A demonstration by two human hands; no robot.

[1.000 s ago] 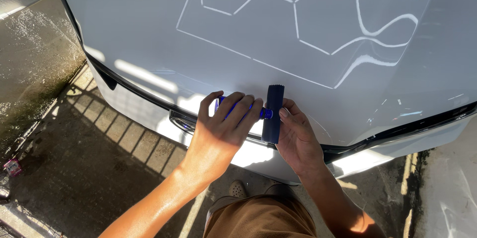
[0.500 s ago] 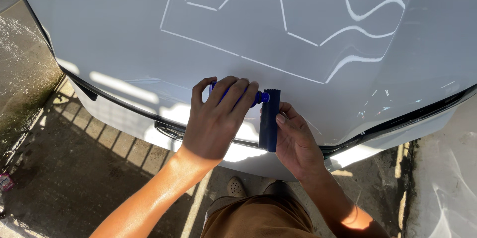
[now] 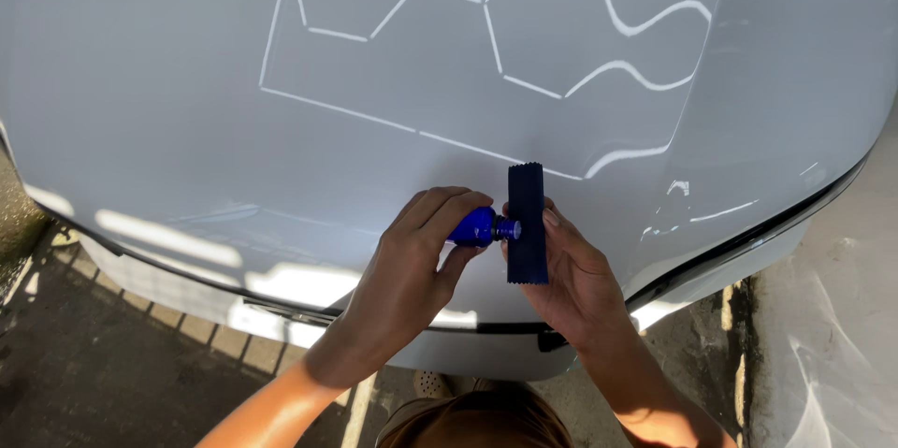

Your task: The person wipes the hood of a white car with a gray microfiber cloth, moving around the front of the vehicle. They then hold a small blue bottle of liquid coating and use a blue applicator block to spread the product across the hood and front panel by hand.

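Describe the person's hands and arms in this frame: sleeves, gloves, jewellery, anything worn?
Both hands are bare: the left hand and the right hand have no gloves, and no rings or watch show. Both forearms are uncovered down to the frame edge, so no sleeves are in view. Fingernails are short and unpainted. Strong sunlight falls on the arms. Below them, brown clothing shows on the person's body.

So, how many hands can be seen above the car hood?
2. The left hand holds a small blue bottle, tipped sideways. The right hand holds a dark blue applicator pad against the bottle's tip.
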